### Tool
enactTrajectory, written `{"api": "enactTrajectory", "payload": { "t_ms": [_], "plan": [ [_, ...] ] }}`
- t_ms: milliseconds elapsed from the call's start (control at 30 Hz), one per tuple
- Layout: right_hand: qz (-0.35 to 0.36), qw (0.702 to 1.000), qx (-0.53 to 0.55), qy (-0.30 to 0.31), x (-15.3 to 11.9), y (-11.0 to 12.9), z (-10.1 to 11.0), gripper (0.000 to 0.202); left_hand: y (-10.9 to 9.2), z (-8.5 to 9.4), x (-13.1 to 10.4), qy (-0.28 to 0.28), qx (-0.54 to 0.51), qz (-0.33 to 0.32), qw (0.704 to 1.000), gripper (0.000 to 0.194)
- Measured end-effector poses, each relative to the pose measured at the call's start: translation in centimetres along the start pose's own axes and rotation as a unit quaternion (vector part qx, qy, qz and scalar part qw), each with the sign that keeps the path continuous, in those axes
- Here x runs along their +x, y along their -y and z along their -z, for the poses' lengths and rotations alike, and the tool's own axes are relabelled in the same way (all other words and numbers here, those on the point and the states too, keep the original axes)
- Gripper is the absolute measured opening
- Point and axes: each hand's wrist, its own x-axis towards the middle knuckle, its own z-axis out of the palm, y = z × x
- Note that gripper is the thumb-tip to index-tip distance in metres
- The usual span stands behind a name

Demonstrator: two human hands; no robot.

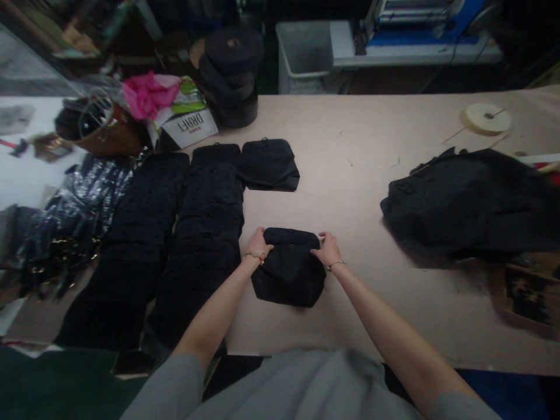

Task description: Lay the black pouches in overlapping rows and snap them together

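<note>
A black fabric pouch (289, 274) lies in front of me on the pale table, its wider end toward me. My left hand (258, 246) grips its upper left corner, thumb on top and fingers at the side. At the upper right corner my right hand (327, 249) holds the pouch in the same way. Another black pouch (269, 165) rests flat beyond it, slightly to the left. To my left, overlapping black pouches (203, 216) form a long row, with a second row of black pouches (135, 245) beside it.
Heaped black fabric (472, 204) covers the right side. Behind it sits a roll of cream tape (486, 118). Plastic-wrapped items (83, 204), a brown basket (114, 131), a white box (190, 129) and a black roll (234, 76) stand left. A grey bin (304, 55) is past the far edge.
</note>
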Motion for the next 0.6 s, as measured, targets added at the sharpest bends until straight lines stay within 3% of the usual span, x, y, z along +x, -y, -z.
{"api": "enactTrajectory", "payload": {
  "t_ms": [67,167,300,433,500,600],
  "plan": [
    [-0.046,0.998,0.017,0.028,-0.2,-0.1,-0.1,0.074,-0.4,0.0,0.2,0.037,0.023,0.006,0.999,0.05],
    [-0.047,0.997,-0.012,0.053,-0.9,-0.1,-0.2,0.053,-0.6,-0.1,-0.2,0.014,0.075,-0.051,0.996,0.019],
    [0.034,0.994,-0.108,0.003,-2.3,0.2,-0.3,0.019,-0.3,-0.5,-1.5,-0.029,0.051,-0.144,0.988,0.022],
    [0.073,0.996,-0.054,-0.019,-2.5,0.4,-0.5,0.02,0.4,-0.5,-1.5,0.01,-0.115,-0.14,0.984,0.025],
    [0.072,0.997,0.022,-0.018,-1.2,1.4,0.0,0.022,0.5,0.7,-0.2,0.0,-0.182,-0.118,0.976,0.02],
    [0.091,0.985,0.14,-0.038,3.7,5.0,1.8,0.022,-0.4,4.6,3.9,-0.055,-0.259,-0.108,0.958,0.019]
  ]
}}
